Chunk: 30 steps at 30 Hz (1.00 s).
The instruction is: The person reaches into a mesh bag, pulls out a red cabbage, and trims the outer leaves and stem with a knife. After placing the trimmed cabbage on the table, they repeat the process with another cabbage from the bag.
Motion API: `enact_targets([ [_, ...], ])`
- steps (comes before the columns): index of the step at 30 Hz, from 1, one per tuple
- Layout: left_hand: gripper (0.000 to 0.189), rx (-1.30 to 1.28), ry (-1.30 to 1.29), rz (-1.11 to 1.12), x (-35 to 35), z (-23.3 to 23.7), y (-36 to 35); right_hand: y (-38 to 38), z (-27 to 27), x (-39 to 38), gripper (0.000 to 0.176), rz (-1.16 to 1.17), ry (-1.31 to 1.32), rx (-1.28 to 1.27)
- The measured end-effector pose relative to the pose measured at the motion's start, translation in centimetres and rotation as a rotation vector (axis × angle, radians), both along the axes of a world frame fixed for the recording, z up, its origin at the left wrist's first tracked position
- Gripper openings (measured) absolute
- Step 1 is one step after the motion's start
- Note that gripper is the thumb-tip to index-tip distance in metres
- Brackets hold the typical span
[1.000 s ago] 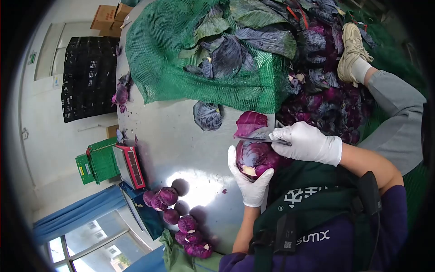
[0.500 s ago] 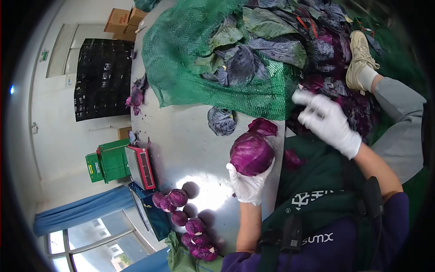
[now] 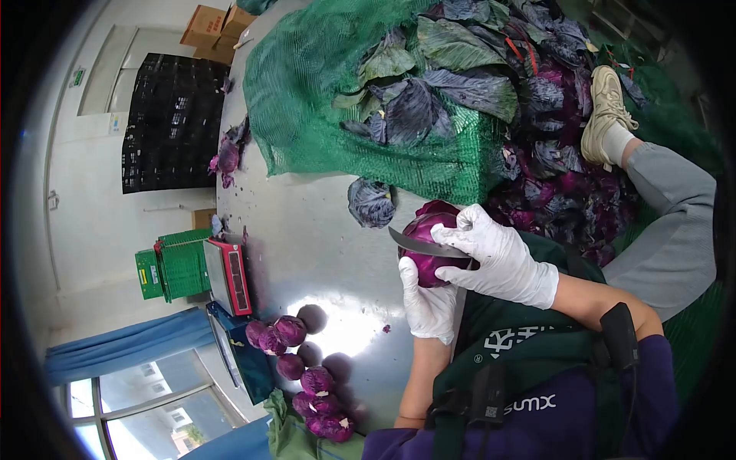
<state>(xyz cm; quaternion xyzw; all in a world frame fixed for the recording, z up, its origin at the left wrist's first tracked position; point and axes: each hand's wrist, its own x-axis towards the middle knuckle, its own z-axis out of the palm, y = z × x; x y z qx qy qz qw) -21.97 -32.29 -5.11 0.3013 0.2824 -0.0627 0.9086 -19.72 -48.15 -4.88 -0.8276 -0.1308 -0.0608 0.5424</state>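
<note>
hands in view: two, both white-gloved.

left hand (image 3: pixel 428 305): cups one purple cabbage (image 3: pixel 424 268) from below, thumb up on its near side. fingers clamped on the cabbage; their far ends are hidden behind it.

right hand (image 3: pixel 498 257): fingers clamped on one knife (image 3: pixel 422 244), handle mostly covered by the glove. curved dark blade lies across the cabbage; depth of any cut cannot be told.

position of the cabbage: in the left hand, at the near edge of the metal table (image 3: pixel 322 230).

on table:
- one dull blue-purple leaf piece (image 3: pixel 371 203), near the worked cabbage.
- smaller purple cabbages (image 3: pixel 290 330), well apart from the hands on the person's left: three bunched, one just beside them, then at least three more; overlap prevents an exact count.
- one green mesh sheet (image 3: pixel 299 115), several large loose leaves (image 3: pixel 460 42) on top, too many overlaps to count.

beside mesh, person's right: one heap of purple trimmings (image 3: pixel 563 199), pieces uncountable.

far side: one red-framed device (image 3: pixel 236 276), one stack of green crates (image 3: pixel 184 264).
</note>
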Motion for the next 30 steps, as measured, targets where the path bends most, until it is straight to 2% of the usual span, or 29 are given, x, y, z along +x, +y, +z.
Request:
enact_targets([
  [5,0.054,0.218,0.013,0.009,-0.2,-0.4,-0.1,-0.1,-0.9,0.1,0.039,0.038,-0.054,0.054],
  [7,0.052,0.264,0.035,0.015,-0.1,-0.6,-0.3,-0.2,-0.8,0.4,0.034,0.046,-0.097,-0.002],
  [9,0.052,0.262,0.045,0.011,0.3,-1.1,-0.4,-0.3,-0.9,0.6,0.029,0.044,-0.154,-0.047],
  [11,0.059,0.248,0.085,-0.021,0.3,-0.5,-0.4,-0.4,-1.9,0.7,0.026,0.028,-0.227,-0.083],
  [14,0.066,0.233,0.061,-0.063,0.8,0.1,0.0,-1.2,-3.3,0.9,0.035,-0.068,-0.173,0.027],
  [16,0.067,0.22,0.042,-0.068,0.9,0.0,0.0,-0.9,0.1,0.7,0.037,-0.045,-0.041,0.062],
  [17,0.067,0.235,0.051,-0.075,0.8,0.2,-0.2,0.1,-0.1,0.6,0.035,-0.11,-0.097,-0.024],
  [20,0.066,0.283,0.06,-0.087,1.0,1.3,-1.0,0.1,-0.3,0.8,0.03,0.0,-0.1,-0.074],
  [21,0.063,0.297,0.11,-0.076,0.6,-0.1,-0.2,0.2,-0.4,0.4,0.023,0.009,-0.15,-0.112],
  [24,0.063,0.172,0.069,-0.096,0.9,-1.4,1.1,-0.2,-1.0,-0.2,0.017,0.0,-0.134,-0.17],
  [26,0.069,0.122,0.115,-0.086,0.9,-1.4,1.6,-1.0,-1.3,0.3,0.014,-0.136,-0.143,-0.079],
  [28,0.072,0.023,0.134,-0.101,1.4,0.8,1.5,-2.3,-2.2,0.6,0.014,-0.273,-0.094,-0.026],
  [29,0.076,0.048,0.15,-0.116,1.5,0.7,2.1,-3.1,-2.2,0.8,0.014,-0.268,-0.057,0.009],
  [30,0.077,-0.058,0.157,-0.113,1.5,0.5,2.7,-3.6,-2.9,1.1,0.014,-0.296,-0.09,-0.008],
])
